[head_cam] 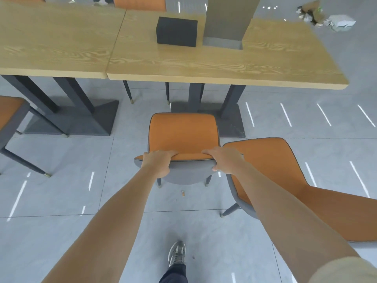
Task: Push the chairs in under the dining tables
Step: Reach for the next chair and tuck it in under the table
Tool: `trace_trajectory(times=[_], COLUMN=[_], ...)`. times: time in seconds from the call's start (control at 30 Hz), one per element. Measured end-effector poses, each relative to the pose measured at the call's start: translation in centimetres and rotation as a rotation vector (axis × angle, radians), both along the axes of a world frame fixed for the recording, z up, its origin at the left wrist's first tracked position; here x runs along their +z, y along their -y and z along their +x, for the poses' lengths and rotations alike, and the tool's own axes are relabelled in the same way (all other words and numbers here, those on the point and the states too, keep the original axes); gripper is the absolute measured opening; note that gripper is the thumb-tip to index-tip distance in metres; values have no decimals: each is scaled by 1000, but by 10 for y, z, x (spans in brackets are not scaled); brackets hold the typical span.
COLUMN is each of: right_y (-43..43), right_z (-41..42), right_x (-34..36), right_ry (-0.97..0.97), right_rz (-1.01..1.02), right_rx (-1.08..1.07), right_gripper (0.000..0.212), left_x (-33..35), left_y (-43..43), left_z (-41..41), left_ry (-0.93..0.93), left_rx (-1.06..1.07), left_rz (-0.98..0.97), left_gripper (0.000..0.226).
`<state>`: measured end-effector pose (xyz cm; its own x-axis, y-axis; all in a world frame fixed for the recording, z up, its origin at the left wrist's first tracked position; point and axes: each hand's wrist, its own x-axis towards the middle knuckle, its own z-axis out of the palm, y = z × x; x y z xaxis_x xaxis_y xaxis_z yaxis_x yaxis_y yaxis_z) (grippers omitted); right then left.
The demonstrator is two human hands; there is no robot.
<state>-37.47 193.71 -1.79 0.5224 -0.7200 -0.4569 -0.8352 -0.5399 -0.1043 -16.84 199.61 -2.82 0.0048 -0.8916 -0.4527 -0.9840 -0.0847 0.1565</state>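
An orange chair [183, 131] with a grey back stands in front of me, facing the right-hand wooden dining table [204, 64]. Its seat sits clear of the table edge, out on the floor. My left hand [157, 163] grips the left end of the backrest top. My right hand [224, 160] grips the right end. Fingers of both hands curl over the rim. A second orange chair [275, 166] stands close on the right, turned at an angle, partly behind my right forearm.
A second wooden table [55, 41] adjoins on the left, with another chair [12, 113] at the far left. A black box [176, 31] and a grey column [228, 23] sit at the table. Dark pedestal bases [230, 123] stand underneath. My shoe [177, 253] and a small bit of litter [183, 193] are on the tiled floor.
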Motion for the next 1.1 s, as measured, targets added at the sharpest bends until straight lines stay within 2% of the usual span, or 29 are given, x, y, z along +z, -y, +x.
trace_trajectory(times=[0.5,1.1], right_y=[61,74], right_z=[11,46], right_x=[-1,0], right_ry=[-20,-54], right_rz=[-77,-57], right_rx=[-43,-82], right_gripper=[59,63], left_x=[-1,1], left_y=[70,94], left_z=[11,45], left_ry=[-4,32], left_rx=[-52,-100], left_rz=[13,5], left_gripper=[65,65])
